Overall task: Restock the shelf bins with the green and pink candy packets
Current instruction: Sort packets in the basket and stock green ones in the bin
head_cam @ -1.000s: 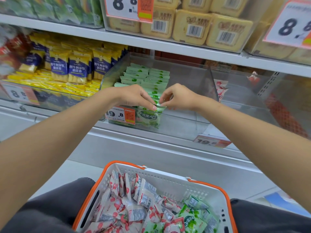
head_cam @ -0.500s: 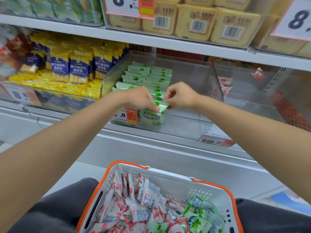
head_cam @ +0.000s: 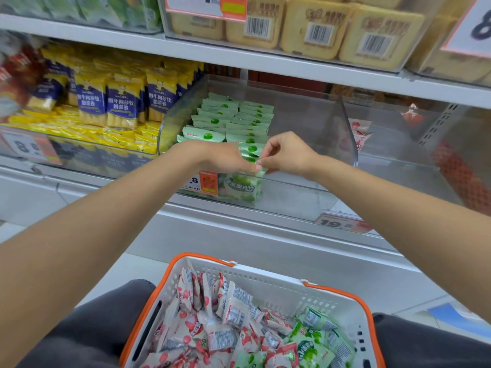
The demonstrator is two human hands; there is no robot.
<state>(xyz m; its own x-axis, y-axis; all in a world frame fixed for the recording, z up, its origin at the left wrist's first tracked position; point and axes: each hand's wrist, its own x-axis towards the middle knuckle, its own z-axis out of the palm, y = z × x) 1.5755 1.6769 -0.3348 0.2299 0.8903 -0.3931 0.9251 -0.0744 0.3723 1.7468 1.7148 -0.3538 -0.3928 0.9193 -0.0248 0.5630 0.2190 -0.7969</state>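
Two rows of green candy packets (head_cam: 231, 116) stand in a clear shelf bin (head_cam: 300, 192). My left hand (head_cam: 225, 159) and my right hand (head_cam: 285, 152) meet over the front of the right-hand row, both pinching the top edge of the front green packet (head_cam: 243, 188), which stands upright against the bin's front wall. In my lap sits a white basket (head_cam: 268, 284) with orange handles, holding several pink packets (head_cam: 202, 325) and green packets (head_cam: 316, 341).
The bin to the right (head_cam: 398, 166), behind a clear divider (head_cam: 348, 131), holds a few pink packets (head_cam: 358, 132) at its back. Yellow and blue snack bags (head_cam: 106, 99) fill the bin to the left. Price tags (head_cam: 342, 223) hang on the shelf front. Tan boxes (head_cam: 313, 27) stand above.
Both hands stay pinched on the front green packet at the bin's front and have shifted only slightly. The view has moved a little closer to the shelf.
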